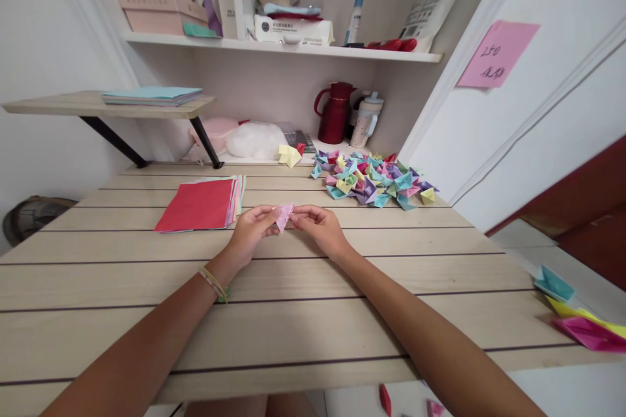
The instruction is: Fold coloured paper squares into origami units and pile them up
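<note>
A small piece of folded pink paper is held between both hands over the middle of the table, one point of it facing down. My left hand, with bracelets at the wrist, pinches its left side. On its right side my right hand has thumb and fingers closed on the edge. To the left of my left hand lies a stack of square paper with a red sheet on top. Beyond my right hand is a heap of small folded paper boats in many colours.
A low wooden stand bears a stack of blue paper. At the back are a red jug, a pale bottle and yellow folded paper. Larger paper boats sit at the right table edge; several pieces lie on the floor.
</note>
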The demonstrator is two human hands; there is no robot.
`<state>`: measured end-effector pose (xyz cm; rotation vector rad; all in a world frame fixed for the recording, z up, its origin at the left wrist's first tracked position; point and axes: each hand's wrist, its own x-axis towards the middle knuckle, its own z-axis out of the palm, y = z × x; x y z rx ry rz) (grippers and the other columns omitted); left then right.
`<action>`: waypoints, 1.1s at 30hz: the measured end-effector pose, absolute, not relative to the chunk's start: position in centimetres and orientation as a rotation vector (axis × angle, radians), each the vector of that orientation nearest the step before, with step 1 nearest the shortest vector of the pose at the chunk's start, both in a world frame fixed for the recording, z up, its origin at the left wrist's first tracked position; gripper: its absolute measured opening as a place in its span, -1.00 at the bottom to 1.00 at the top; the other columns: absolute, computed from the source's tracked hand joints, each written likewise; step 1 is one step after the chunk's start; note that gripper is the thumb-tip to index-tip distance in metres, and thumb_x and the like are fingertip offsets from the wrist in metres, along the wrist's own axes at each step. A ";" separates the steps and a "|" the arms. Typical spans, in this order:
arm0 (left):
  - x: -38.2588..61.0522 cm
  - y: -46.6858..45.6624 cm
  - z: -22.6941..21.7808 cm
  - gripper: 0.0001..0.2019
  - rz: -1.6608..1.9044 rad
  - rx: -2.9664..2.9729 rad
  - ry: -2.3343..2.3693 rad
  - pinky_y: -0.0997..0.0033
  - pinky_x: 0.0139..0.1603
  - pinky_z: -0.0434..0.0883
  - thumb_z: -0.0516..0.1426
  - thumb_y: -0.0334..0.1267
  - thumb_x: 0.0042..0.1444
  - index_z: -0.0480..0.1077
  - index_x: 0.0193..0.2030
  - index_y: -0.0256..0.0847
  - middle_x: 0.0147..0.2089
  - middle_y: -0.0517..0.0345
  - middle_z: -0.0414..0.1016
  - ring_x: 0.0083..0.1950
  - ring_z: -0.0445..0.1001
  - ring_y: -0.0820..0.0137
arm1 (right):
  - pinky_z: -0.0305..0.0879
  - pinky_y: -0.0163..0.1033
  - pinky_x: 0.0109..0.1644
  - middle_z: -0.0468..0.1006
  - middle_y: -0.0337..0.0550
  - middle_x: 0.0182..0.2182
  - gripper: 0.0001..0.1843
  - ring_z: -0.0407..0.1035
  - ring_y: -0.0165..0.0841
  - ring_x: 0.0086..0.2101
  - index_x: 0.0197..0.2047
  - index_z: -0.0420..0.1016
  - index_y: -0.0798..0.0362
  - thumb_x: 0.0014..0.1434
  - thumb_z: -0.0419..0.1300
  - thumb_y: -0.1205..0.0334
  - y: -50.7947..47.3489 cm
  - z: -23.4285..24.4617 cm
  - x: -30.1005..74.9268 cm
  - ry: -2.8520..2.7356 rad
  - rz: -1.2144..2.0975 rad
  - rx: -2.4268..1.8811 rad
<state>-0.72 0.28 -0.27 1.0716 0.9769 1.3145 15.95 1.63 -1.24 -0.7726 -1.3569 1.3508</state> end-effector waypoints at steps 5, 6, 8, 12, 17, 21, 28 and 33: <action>-0.1 -0.2 0.0 -0.75 1.297 1.051 0.951 0.38 -0.27 0.43 0.26 -0.20 -0.14 0.46 -0.33 -0.32 -0.34 0.07 0.51 -0.32 0.47 0.40 | 0.39 -0.22 -0.21 0.57 -0.15 -0.42 -0.72 0.46 -0.36 -0.39 -0.27 0.52 0.10 -0.12 0.31 0.21 1.6 -1.3 15.9 -1.379 1.326 -0.755; -0.1 -0.3 0.0 -0.76 1.292 1.047 0.949 0.37 -0.26 0.43 0.25 -0.20 -0.13 0.46 -0.33 -0.31 -0.34 0.08 0.51 -0.31 0.47 0.40 | 0.40 -0.21 -0.20 0.57 -0.15 -0.42 -0.73 0.46 -0.35 -0.39 -0.27 0.52 0.10 -0.11 0.30 0.21 1.5 -1.2 15.9 -1.382 1.321 -0.746; 0.0 -0.3 0.0 -0.77 1.286 1.036 0.943 0.36 -0.25 0.43 0.24 -0.20 -0.12 0.46 -0.33 -0.31 -0.34 0.07 0.51 -0.29 0.47 0.38 | 0.40 -0.20 -0.19 0.57 -0.15 -0.42 -0.74 0.46 -0.35 -0.39 -0.29 0.52 0.09 -0.10 0.30 0.20 1.4 -1.1 15.9 -1.384 1.311 -0.727; -0.2 -0.1 -0.2 -0.78 1.303 0.999 0.920 0.32 -0.20 0.43 0.24 -0.21 -0.11 0.46 -0.33 -0.30 -0.34 0.09 0.50 -0.28 0.48 0.38 | 0.41 -0.19 -0.20 0.58 -0.15 -0.41 -0.75 0.47 -0.34 -0.40 -0.28 0.51 0.08 -0.08 0.28 0.18 1.3 -0.9 15.8 -1.399 1.297 -0.705; -0.3 -0.2 -0.2 -0.78 1.279 1.007 0.898 0.26 -0.14 0.42 0.25 -0.22 -0.11 0.46 -0.31 -0.29 -0.31 0.08 0.51 -0.25 0.49 0.35 | 0.41 -0.23 -0.25 0.57 -0.13 -0.41 -0.78 0.46 -0.33 -0.40 -0.27 0.51 0.09 -0.04 0.24 0.22 1.4 -1.1 16.0 -1.491 1.161 -0.762; -0.2 -0.2 -0.2 -0.80 1.266 1.003 0.878 0.21 -0.09 0.42 0.24 -0.24 -0.09 0.45 -0.31 -0.29 -0.27 0.08 0.51 -0.21 0.49 0.33 | 0.40 -0.24 -0.28 0.57 -0.12 -0.41 -0.76 0.46 -0.32 -0.40 -0.22 0.50 0.11 -0.01 0.19 0.26 1.2 -1.1 16.1 -1.611 0.993 -0.809; -0.4 -0.3 -0.3 -0.83 1.214 1.012 0.842 0.23 -0.10 0.43 0.23 -0.27 -0.08 0.44 -0.33 -0.31 -0.28 0.06 0.53 -0.20 0.49 0.33 | 0.39 -0.29 -0.33 0.57 -0.14 -0.45 -0.74 0.46 -0.35 -0.44 -0.20 0.47 0.10 -0.01 0.18 0.24 1.2 -1.3 16.2 -1.673 0.917 -0.846; -0.6 -0.2 -0.3 -0.82 1.183 0.989 0.844 0.29 -0.11 0.43 0.24 -0.29 -0.09 0.45 -0.31 -0.29 -0.29 0.09 0.53 -0.24 0.49 0.39 | 0.38 -0.28 -0.37 0.57 -0.18 -0.47 -0.64 0.45 -0.36 -0.49 -0.10 0.45 0.05 -0.01 0.19 0.21 1.1 -1.2 16.1 -1.681 0.900 -0.833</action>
